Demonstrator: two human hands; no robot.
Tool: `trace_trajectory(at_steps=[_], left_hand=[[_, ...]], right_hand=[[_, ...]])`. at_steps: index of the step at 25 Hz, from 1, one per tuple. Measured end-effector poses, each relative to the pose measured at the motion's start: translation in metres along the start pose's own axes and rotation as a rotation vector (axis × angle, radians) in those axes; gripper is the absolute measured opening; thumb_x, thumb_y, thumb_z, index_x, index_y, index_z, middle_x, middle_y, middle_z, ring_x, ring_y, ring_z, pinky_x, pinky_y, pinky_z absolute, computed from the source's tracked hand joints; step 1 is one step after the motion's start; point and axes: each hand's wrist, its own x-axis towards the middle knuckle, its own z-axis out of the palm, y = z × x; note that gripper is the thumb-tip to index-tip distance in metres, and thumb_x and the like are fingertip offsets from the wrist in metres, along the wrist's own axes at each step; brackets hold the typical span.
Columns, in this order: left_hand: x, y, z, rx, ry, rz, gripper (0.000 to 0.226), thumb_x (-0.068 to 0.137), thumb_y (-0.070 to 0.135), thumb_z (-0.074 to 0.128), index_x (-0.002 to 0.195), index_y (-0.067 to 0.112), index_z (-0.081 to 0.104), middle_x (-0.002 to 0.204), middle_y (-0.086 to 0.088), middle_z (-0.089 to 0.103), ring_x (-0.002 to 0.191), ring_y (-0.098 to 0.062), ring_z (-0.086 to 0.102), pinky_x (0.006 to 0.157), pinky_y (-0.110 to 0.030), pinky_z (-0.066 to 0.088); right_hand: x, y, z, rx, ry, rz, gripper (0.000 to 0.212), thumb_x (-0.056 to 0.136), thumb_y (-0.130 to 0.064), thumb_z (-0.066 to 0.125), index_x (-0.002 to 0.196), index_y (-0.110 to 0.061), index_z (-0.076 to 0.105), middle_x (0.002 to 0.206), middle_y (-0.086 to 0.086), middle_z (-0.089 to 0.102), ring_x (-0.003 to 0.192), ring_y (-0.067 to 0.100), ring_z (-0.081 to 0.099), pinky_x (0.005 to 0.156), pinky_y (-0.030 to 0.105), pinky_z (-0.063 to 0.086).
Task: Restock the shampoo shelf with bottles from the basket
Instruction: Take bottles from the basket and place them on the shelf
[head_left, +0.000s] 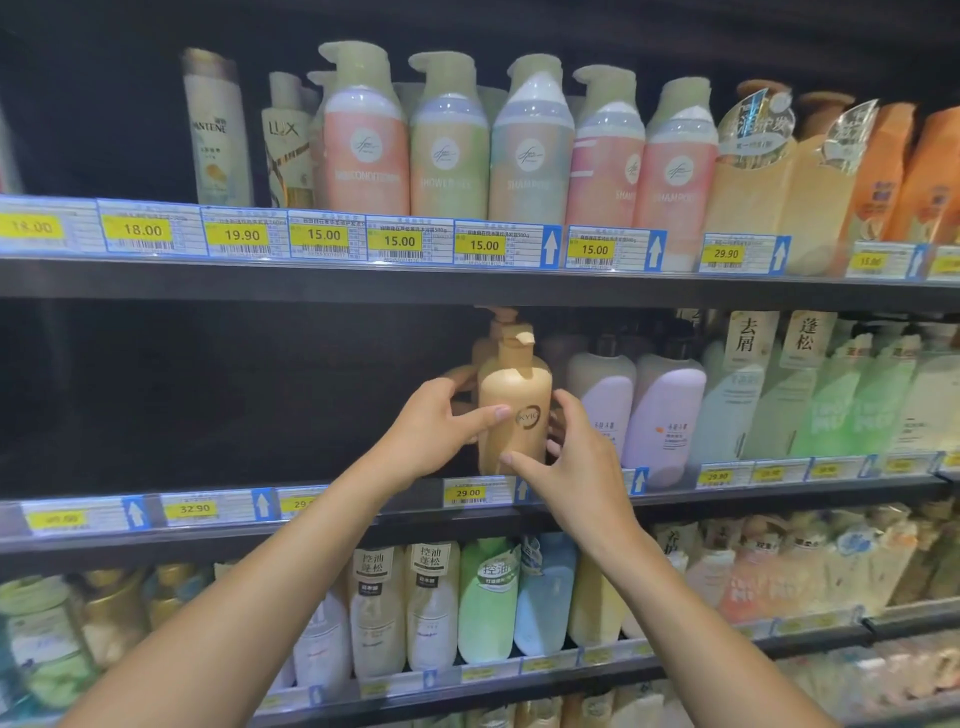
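1. Three shelf fronts (311, 283) in view.
2. Five pastel pump bottles (449, 140) in the top front row.
3. At least two tan pump bottles (514, 395), one behind the other.
4. Two lilac bottles (665, 410) beside them.
5. Four legible 15.00 price tags (484, 245) on the top rail.
6. Two hands: left hand (431, 431), right hand (576, 457).

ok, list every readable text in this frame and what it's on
"PANTENE": white bottle, top shelf.
"LUX": cream bottle beside it.
"SHAMPOO": pastel pump bottle.
"KYIC", as far as legible: tan pump bottle.
"18.00", "19.90", "15.00", "29.90": top rail tags.
"32.90", "29.00": middle rail tags.
"去屑", "蓬松": hang tags, middle shelf.
"控油蓬松": lower-shelf bottles.
Tag small print, barcodes and the remaining labels: too blurred to read.
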Motion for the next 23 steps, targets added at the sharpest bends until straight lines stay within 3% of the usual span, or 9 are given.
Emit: trace_trajectory(at_steps=[3, 7, 13, 20, 23], left_hand=[[0.006, 0.000, 0.000, -0.061, -0.026, -0.065, 0.028, 0.098, 0.029, 0.074, 0.115, 0.048, 0.062, 0.120, 0.021, 0.074, 0.107, -0.007, 0.074, 0.089, -0.039, 0.064], [0.009, 0.003, 0.002, -0.070, -0.018, -0.115, 0.028, 0.097, 0.031, 0.074, 0.111, 0.051, 0.061, 0.105, 0.037, 0.072, 0.106, 0.001, 0.072, 0.089, -0.038, 0.064], [0.009, 0.004, 0.008, -0.056, 0.075, -0.150, 0.049, 0.093, 0.032, 0.078, 0.137, 0.023, 0.061, 0.129, 0.005, 0.070, 0.106, -0.013, 0.075, 0.088, -0.040, 0.065], [0.006, 0.005, 0.008, -0.042, 0.079, -0.170, 0.056, 0.094, 0.033, 0.076, 0.145, 0.016, 0.058, 0.134, 0.003, 0.067, 0.112, -0.013, 0.072, 0.089, -0.036, 0.064], [0.000, 0.008, 0.000, 0.083, 0.059, -0.124, 0.058, 0.095, 0.036, 0.076, 0.147, 0.018, 0.056, 0.138, 0.004, 0.066, 0.116, -0.009, 0.069, 0.100, -0.037, 0.059]], right_hand=[[0.000, 0.002, -0.002, -0.021, 0.008, -0.025, 0.085, 0.077, -0.036, 0.088, 0.149, -0.022, 0.044, 0.136, -0.005, 0.065, 0.123, 0.013, 0.063, 0.101, 0.042, 0.056], [-0.004, 0.005, -0.003, -0.069, 0.025, -0.046, 0.083, 0.080, -0.037, 0.086, 0.150, -0.020, 0.046, 0.137, -0.001, 0.065, 0.122, 0.017, 0.064, 0.101, 0.042, 0.055], [-0.005, 0.010, 0.000, -0.036, 0.037, -0.005, 0.090, 0.078, -0.040, 0.088, 0.152, -0.023, 0.041, 0.139, -0.002, 0.063, 0.123, 0.014, 0.064, 0.101, 0.041, 0.056], [-0.005, 0.007, 0.002, -0.101, 0.046, -0.031, 0.086, 0.078, -0.043, 0.087, 0.148, -0.022, 0.041, 0.141, -0.001, 0.060, 0.125, 0.017, 0.061, 0.100, 0.043, 0.055], [-0.010, 0.002, -0.001, -0.069, 0.083, -0.034, 0.075, 0.080, -0.040, 0.085, 0.142, -0.025, 0.046, 0.133, -0.010, 0.061, 0.121, 0.010, 0.059, 0.100, 0.034, 0.054]])
